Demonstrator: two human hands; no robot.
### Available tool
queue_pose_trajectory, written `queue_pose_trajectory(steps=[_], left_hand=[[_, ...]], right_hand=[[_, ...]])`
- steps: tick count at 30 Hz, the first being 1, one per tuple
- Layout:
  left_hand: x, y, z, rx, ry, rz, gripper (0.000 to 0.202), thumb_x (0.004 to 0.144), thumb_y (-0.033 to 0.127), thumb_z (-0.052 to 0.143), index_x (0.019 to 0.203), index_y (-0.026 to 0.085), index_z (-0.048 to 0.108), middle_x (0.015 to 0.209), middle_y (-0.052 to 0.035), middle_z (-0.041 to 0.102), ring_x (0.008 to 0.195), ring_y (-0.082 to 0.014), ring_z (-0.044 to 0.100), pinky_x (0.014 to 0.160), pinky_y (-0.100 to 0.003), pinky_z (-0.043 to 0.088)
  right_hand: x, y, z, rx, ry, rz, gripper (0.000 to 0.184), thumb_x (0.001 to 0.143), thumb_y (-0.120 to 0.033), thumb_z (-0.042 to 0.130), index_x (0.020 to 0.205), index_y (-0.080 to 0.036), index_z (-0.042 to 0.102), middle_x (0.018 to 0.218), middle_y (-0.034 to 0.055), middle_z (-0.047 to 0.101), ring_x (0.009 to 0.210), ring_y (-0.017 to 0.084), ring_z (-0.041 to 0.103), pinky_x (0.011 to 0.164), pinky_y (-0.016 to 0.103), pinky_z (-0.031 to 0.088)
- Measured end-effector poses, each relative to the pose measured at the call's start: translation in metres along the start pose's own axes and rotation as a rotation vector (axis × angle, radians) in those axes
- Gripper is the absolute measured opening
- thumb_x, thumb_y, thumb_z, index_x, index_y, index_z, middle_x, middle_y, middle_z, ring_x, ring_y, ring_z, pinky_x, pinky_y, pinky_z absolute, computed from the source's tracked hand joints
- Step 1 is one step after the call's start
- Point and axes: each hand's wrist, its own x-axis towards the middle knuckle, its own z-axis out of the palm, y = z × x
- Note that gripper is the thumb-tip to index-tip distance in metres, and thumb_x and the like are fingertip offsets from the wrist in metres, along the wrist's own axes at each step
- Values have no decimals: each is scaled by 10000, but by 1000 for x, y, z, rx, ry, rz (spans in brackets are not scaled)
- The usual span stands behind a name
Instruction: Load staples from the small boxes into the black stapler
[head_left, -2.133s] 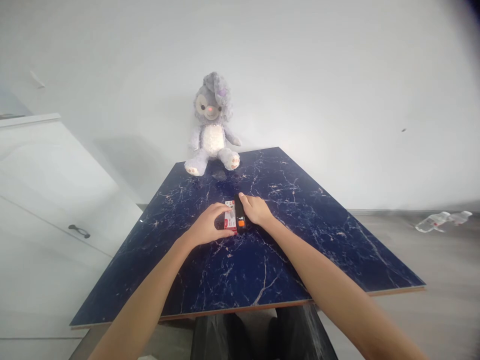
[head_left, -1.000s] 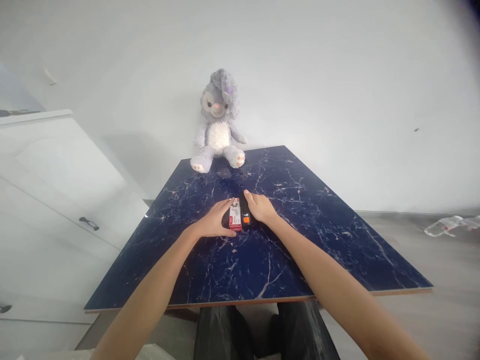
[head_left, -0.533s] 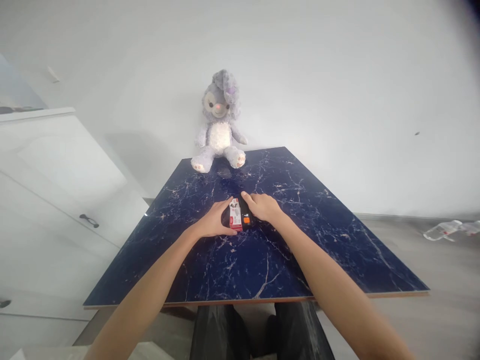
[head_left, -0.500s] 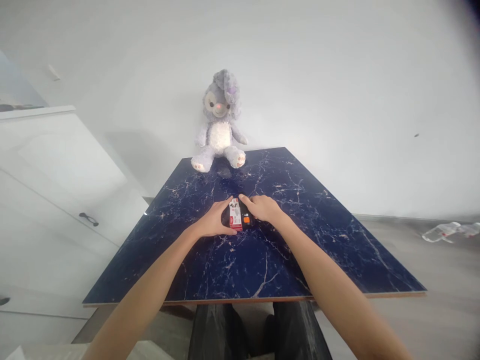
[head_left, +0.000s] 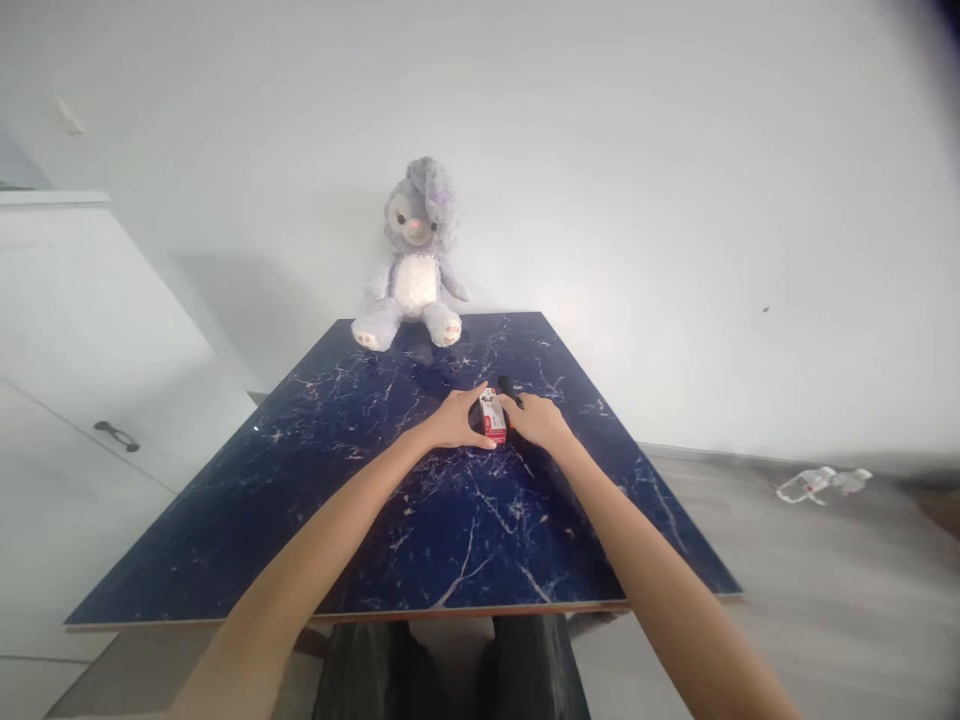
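Near the middle of the blue marbled table, a small red-and-white printed box is between my two hands. My left hand curves round its left side, with the thumb at the near end and a finger at the far end. A dark patch shows between this palm and the box. My right hand closes over a black object with a bit of orange, right beside the box. Most of that black object is hidden under my fingers, so its kind cannot be made out.
A grey-lilac plush toy sits at the table's far edge against the wall. To the left stands a white cabinet with a dark handle. Clear plastic bottles lie on the floor at right.
The view has swung right, so the table and toy appear further left. My right hand now covers more of the black object, hiding most of its orange part; its dark end shows beyond my fingers.
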Motion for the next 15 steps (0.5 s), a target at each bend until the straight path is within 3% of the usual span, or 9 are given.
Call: queue_pose_trajectory(steps=[4, 7, 9, 12, 15], left_hand=[[66, 30, 32, 19, 18, 33, 1318, 532, 670, 822, 1588, 141, 237, 1550, -172, 415, 1423, -425, 335, 1169, -485, 279], [94, 46, 48, 19, -2, 60, 1311, 539, 667, 818, 1593, 159, 226, 1545, -162, 424, 1420, -418, 350, 1157, -475, 305], [95, 50, 54, 22, 6, 73, 1304, 550, 659, 820, 1596, 168, 214, 1555, -163, 408, 1426, -410, 344, 1148, -477, 322], [78, 54, 56, 67, 79, 144, 1227, 629, 627, 795, 1597, 163, 201, 1590, -156, 352, 1431, -391, 341, 1163, -474, 307], [48, 59, 54, 132, 179, 226, 964, 794, 541, 697, 1582, 207, 253, 1556, -120, 418, 1377, -345, 425, 1146, -462, 335]], right_hand=[[-2, 59, -12, 121, 173, 116, 693, 1024, -547, 71, 1275, -174, 599, 1190, 154, 696, 1087, 299, 659, 893, 374, 463], [-6, 92, -12, 148, 337, 146, 704, 1025, -496, 25, 1284, -144, 577, 1235, 166, 669, 1090, 295, 641, 932, 385, 440], [-7, 103, -8, 162, 393, 108, 674, 1028, -477, 49, 1278, -139, 576, 1249, 161, 662, 1089, 294, 630, 951, 391, 427], [-8, 107, -2, 167, 425, 35, 625, 1029, -471, 111, 1291, -139, 571, 1266, 154, 656, 1073, 295, 623, 965, 407, 417], [-10, 107, -3, 220, 431, 50, 654, 1026, -501, 105, 1280, -144, 590, 1214, 160, 679, 1052, 300, 633, 938, 408, 435]])
